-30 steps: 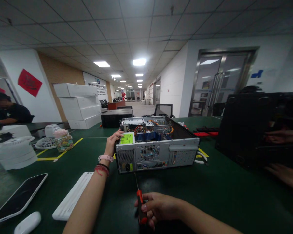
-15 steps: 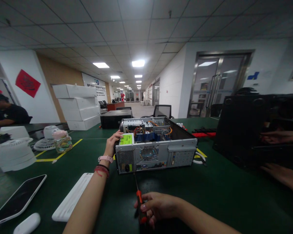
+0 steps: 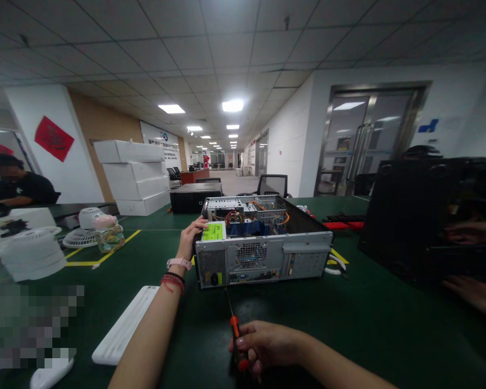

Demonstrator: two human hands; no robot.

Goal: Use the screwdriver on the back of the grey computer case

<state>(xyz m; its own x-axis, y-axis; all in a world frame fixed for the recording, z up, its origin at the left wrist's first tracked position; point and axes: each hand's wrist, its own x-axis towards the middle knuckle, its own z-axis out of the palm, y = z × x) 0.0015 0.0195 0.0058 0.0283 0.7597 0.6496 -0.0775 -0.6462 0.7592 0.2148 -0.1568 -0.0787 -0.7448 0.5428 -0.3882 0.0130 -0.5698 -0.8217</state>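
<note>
An open computer case [image 3: 263,265] lies on its side on the green table, its rear panel facing me. Inside are cables, and a power supply with a yellow-green label [image 3: 213,231] sits at the near left corner. My left hand [image 3: 191,237] is closed over that corner, fingers on the top edge. Below the case, my right hand [image 3: 263,346] is wrapped round the red-and-black handle of a screwdriver [image 3: 235,329]. Its thin shaft points up to the lower edge of the rear panel, near the power supply; whether the tip touches a screw I cannot tell.
At left are a white keyboard-like slab [image 3: 125,324], a white mouse-shaped object [image 3: 52,370], a glass jar [image 3: 109,235] and a small fan [image 3: 81,237]. White boxes [image 3: 132,178] are stacked behind. On the right, another person's hands work at a black case [image 3: 400,216].
The whole view has shifted slightly, so things sit a little further right. Both hands keep their places on the case and the screwdriver. The phone at left is now blurred out.
</note>
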